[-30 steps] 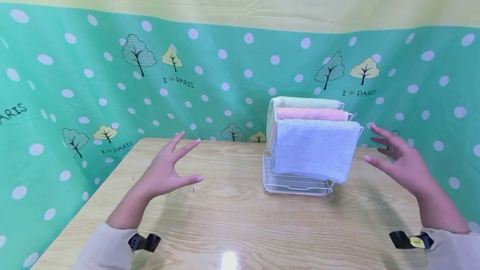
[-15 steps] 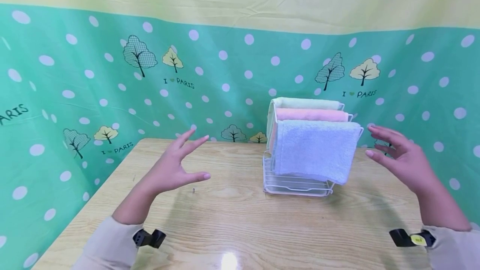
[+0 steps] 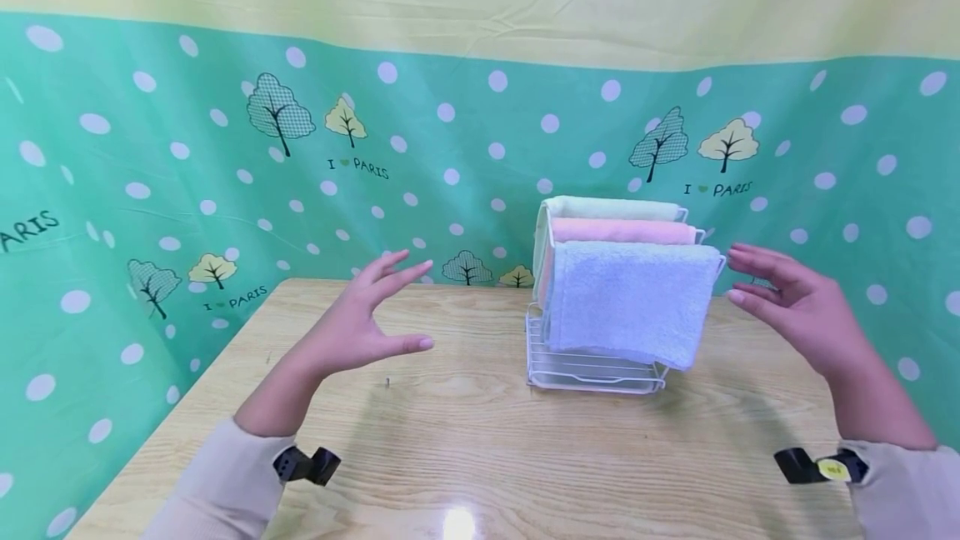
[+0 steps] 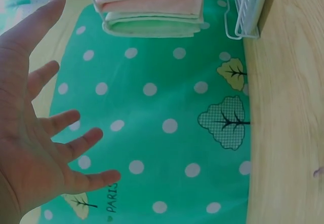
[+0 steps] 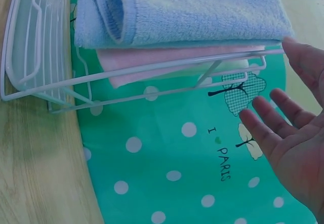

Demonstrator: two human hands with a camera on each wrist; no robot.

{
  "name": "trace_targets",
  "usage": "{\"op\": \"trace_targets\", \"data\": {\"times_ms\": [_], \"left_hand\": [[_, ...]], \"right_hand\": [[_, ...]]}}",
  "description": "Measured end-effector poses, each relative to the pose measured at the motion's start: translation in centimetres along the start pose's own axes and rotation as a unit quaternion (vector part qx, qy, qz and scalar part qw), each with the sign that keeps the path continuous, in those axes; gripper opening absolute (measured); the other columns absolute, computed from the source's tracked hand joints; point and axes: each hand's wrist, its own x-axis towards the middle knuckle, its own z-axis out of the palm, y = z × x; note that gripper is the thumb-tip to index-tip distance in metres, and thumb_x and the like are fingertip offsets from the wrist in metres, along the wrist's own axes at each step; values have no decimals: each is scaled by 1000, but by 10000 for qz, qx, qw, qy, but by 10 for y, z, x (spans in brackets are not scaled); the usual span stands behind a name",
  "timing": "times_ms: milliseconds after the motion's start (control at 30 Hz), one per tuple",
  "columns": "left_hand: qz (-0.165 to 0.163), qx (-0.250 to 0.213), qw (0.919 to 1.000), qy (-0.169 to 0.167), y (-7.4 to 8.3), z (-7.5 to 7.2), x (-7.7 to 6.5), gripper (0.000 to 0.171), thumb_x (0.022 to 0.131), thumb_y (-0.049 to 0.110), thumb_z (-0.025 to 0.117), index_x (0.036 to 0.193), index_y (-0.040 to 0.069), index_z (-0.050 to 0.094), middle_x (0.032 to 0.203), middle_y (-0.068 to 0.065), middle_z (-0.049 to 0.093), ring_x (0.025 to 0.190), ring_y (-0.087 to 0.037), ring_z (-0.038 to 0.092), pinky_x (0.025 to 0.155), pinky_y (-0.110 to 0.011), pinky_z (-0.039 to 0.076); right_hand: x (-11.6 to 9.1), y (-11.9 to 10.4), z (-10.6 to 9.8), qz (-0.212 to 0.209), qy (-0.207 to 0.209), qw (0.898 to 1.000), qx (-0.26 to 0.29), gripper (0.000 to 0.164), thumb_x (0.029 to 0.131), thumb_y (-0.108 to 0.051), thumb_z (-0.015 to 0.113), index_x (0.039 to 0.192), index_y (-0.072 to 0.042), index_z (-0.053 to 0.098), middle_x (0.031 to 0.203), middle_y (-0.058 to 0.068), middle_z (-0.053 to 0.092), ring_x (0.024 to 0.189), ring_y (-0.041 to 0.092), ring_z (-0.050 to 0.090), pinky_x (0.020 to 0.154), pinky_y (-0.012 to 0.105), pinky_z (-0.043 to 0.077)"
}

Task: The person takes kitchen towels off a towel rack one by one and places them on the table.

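A white wire rack stands on the table, right of centre in the head view. Three towels hang over its bars: a blue towel in front, a pink towel behind it and a pale green towel at the back. My left hand is raised left of the rack, fingers spread, holding nothing. Close by the rack's right side is my right hand, its fingers loosely bent and nothing in it. In the right wrist view its thumb shows right at the end of the top bar.
The wooden table carries the rack near its back edge. A green curtain with dots and trees hangs directly behind and along both sides. Black wrist straps with cameras sit over the sleeves.
My left hand has moved right and slightly up, toward the rack. My right hand has risen a little beside the towels. Rack and towels stay put.
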Motion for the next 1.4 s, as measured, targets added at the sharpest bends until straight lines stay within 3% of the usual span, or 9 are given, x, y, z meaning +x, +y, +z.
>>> {"op": "trace_targets", "data": {"times_ms": [367, 767, 833, 933, 1133, 1233, 1400], "left_hand": [[111, -169, 9998, -6, 11, -2, 13, 84, 73, 44, 85, 146, 29, 46, 152, -11, 32, 136, -36, 34, 97, -63, 40], [396, -391, 9984, -66, 24, -1, 32, 84, 72, 41, 86, 145, 29, 48, 148, -6, 36, 132, -29, 37, 95, -55, 44], [408, -412, 9983, -88, 27, 0, 35, 83, 72, 42, 86, 145, 31, 47, 147, -4, 36, 133, -29, 37, 96, -55, 43], [433, -420, 9981, -139, 30, 1, 39, 83, 72, 43, 86, 145, 34, 47, 148, -2, 36, 133, -27, 36, 98, -55, 42], [503, -472, 9973, -247, 39, 3, 48, 83, 72, 44, 86, 145, 34, 47, 150, -1, 33, 135, -28, 36, 98, -56, 43], [570, -493, 9968, -270, 42, 4, 52, 83, 72, 44, 86, 145, 34, 47, 149, -1, 35, 133, -25, 36, 97, -54, 43], [732, -548, 9954, -289, 47, 7, 58, 84, 71, 43, 86, 145, 32, 48, 145, 0, 37, 131, -22, 37, 98, -49, 43]], "right_hand": [[8, -2, 2, 359, -56, 9993, -41, 51, 93, -8, 67, 141, -8, 51, 121, -14, 59, 103, -8, 59, 81, 8, 48], [16, -3, 4, 395, 229, 9989, 129, 33, 93, -8, 66, 126, -2, 61, 103, -11, 68, 89, 4, 66, 75, 13, 52], [17, -2, 4, 427, 230, 9984, 297, 33, 93, -8, 66, 126, -1, 61, 103, -10, 69, 89, 6, 67, 75, 14, 53], [19, 0, 5, 426, 238, 9941, 964, 33, 92, -4, 66, 124, 0, 61, 104, -6, 69, 88, 8, 67, 75, 17, 54], [21, 3, 8, 160, 213, 9691, 2451, 31, 89, 10, 63, 120, 5, 62, 103, 3, 70, 87, 13, 68, 74, 24, 57], [22, 3, 10, 71, 142, 9606, 2774, 30, 89, 13, 61, 117, 6, 63, 103, 6, 69, 87, 15, 68, 74, 27, 58], [25, 5, 12, 20, 89, 9556, 2945, 22, 90, 13, 60, 110, 7, 66, 98, 7, 69, 85, 15, 68, 74, 28, 58]]}}
